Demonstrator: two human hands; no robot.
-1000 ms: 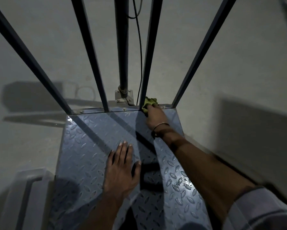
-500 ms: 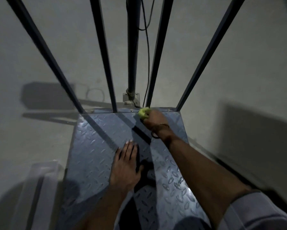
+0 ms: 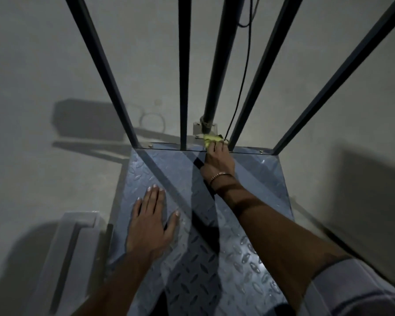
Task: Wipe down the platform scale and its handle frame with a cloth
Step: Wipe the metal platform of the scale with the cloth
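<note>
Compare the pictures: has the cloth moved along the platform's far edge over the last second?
Yes. The cloth, gripped by the right hand, has shifted left, away from the right inner bar and towards the round pole's base.

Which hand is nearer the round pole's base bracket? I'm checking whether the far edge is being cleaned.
Right. The right hand presses the yellow cloth beside the bracket at the platform's far edge; the left hand lies flat mid-platform, well short of it.

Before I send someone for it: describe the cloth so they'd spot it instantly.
Find the diamond-plate platform; at its far edge four dark frame bars rise. Between the two middle ones, the right hand grips the cloth, the only bright yellow-green thing there.
</note>
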